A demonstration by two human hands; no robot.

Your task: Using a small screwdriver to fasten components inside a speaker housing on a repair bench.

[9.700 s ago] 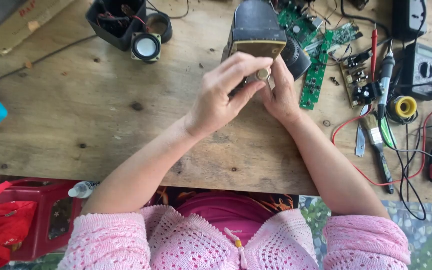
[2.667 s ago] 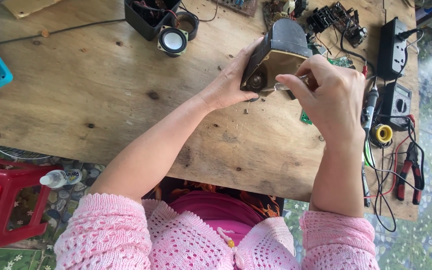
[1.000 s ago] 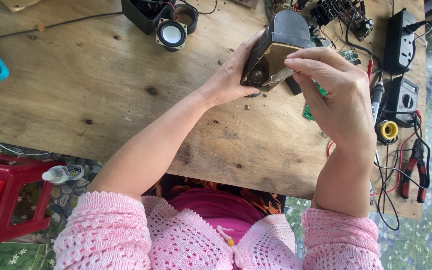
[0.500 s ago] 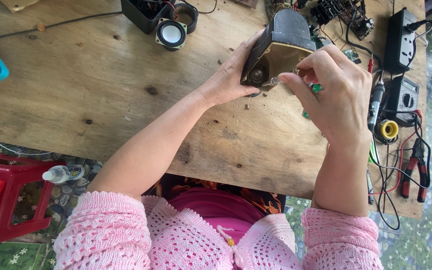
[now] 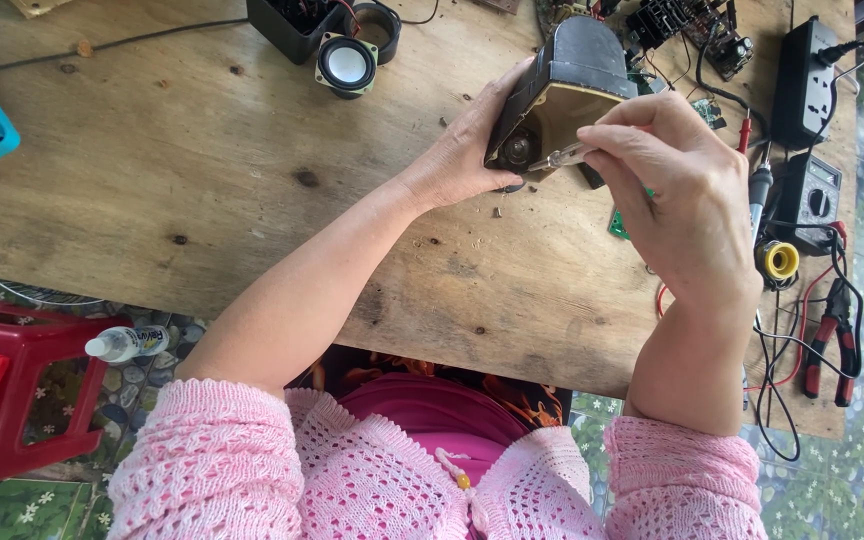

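My left hand (image 5: pixel 457 160) wraps around the side of the speaker box (image 5: pixel 562 95), holding it tilted above the wooden table (image 5: pixel 202 200) with its open end facing me. My right hand (image 5: pixel 677 200) pinches a screwdriver (image 5: pixel 564 157), fingers closed tight, its metal tip reaching into the box (toward a round part inside). A loose speaker (image 5: pixel 345 64) lies well off to the left; a solder spool (image 5: pixel 778 261) sits just right of my wrist.
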